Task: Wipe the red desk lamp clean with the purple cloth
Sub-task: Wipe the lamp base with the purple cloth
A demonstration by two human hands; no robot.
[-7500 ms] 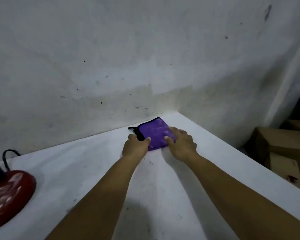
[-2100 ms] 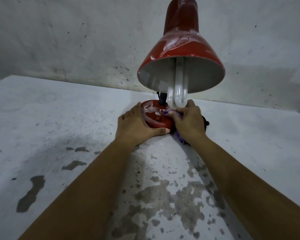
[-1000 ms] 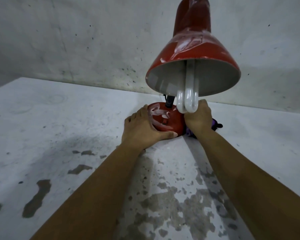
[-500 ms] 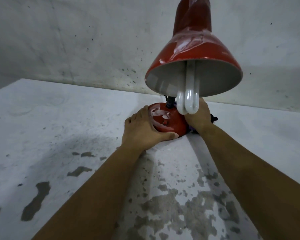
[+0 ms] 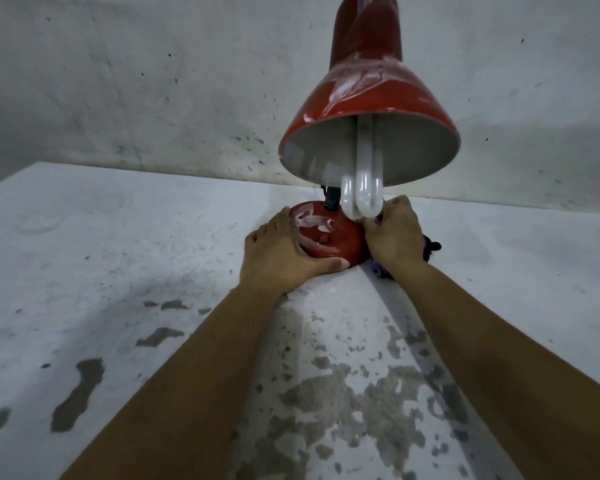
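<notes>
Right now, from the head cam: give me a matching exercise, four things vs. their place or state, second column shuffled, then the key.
Column 1
1. left hand
2. right hand
3. lamp shade
4. bulb

Column 2
A. white U-shaped tube hanging out below the rim
B. closed on the purple cloth, against the right side of the lamp base
C. red, streaked with white smears, open end facing the camera
D. flat against the left side of the base, thumb along its front edge

Pairs: 1-D, 2-B, 3-C, 4-A
</notes>
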